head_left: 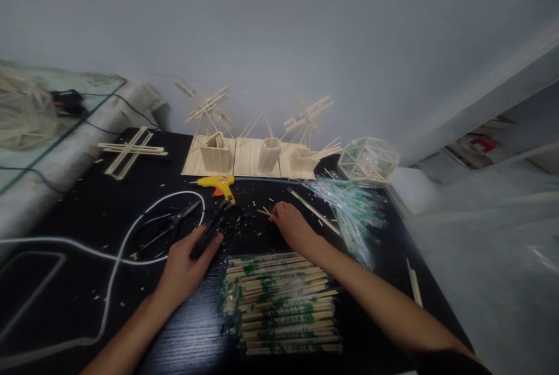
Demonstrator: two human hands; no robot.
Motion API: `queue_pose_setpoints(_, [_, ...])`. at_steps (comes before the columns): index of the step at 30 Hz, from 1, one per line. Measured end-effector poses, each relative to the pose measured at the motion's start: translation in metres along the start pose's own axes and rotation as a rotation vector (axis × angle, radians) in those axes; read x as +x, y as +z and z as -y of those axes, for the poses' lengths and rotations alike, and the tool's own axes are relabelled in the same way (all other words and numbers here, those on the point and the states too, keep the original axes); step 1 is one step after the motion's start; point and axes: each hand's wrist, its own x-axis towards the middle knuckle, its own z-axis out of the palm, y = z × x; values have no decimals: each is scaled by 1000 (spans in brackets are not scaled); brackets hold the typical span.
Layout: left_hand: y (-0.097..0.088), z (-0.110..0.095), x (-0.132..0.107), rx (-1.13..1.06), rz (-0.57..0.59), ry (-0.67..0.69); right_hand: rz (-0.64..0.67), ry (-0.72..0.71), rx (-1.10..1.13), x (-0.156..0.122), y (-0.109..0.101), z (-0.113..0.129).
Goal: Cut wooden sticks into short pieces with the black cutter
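Note:
My left hand (186,264) rests on the black table (65,212) with its fingers wrapped round the handles of black cutting pliers (213,226), whose tip points away toward a yellow glue gun (218,184). My right hand (292,225) lies further back, its fingertips pinched at small wooden stick pieces (264,211) scattered on the table. Between my forearms sits a stack of wrapped disposable chopsticks (279,302). Black scissors (168,228) lie just left of the pliers.
Wooden stick models (218,151) on flat bases line the back edge, with a stick dome (367,159) at the right. Empty clear wrappers (353,206) pile at the right. A white cable (117,253) loops across the left side. A stick cross (131,151) lies back left.

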Motion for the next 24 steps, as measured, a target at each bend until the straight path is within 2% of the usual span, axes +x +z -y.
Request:
queue_pose_setpoints(9, [1, 0, 1, 9, 1, 3, 58, 129, 117, -2, -3, 18])
queue_pose_setpoints(11, [1, 0, 1, 3, -11, -10, 32, 161, 202, -1, -7, 18])
queue_pose_setpoints(13, [0, 0, 1, -7, -18, -20, -7, 205, 314, -1, -16, 7])
queue_pose_setpoints(16, [0, 0, 1, -10, -19, -17, -91, 296, 523, -11, -42, -33])
queue_pose_setpoints(21, [1, 0, 1, 18, -20, -5, -336, 538, 888, -52, -96, -132])
queue_pose_setpoints(24, [2, 1, 1, 15, -22, -4, -492, 672, 1026, -74, -116, -180])
